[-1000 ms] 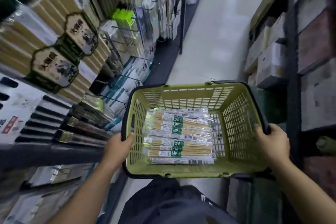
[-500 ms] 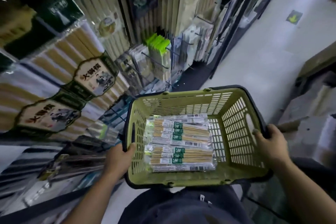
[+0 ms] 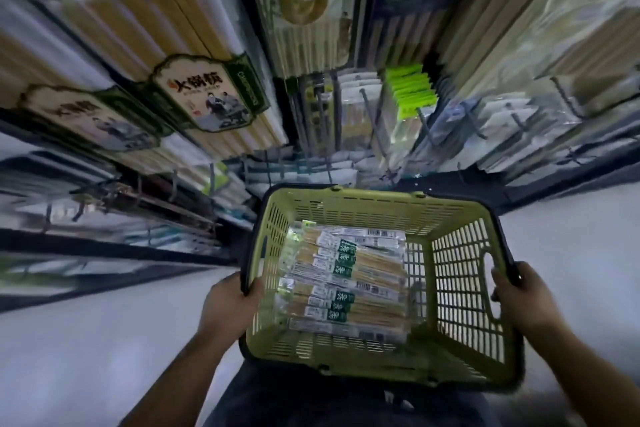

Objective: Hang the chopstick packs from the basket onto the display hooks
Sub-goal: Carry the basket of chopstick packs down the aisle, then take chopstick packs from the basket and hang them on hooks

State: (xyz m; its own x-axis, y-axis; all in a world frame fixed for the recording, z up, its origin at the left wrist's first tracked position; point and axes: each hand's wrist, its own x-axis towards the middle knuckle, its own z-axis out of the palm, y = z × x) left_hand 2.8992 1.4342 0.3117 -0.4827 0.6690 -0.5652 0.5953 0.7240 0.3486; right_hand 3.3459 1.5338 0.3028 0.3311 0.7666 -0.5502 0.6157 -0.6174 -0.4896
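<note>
Across the far side, rows of hanging goods (image 3: 304, 10) were seen, with bare display hooks (image 3: 373, 121) near the middle. Nearer, the green basket (image 3: 377, 198) was held at both sides, its left rim gripped by the left hand (image 3: 228, 305) and its right rim by the right hand (image 3: 519, 295); the chopstick packs (image 3: 346, 276) all lay flat inside it, so the task was judged not yet begun, with all hanging left. Only "大锅饭" could be read, on a large pack's label (image 3: 204, 94); the basket packs' green bands were blurred.
</note>
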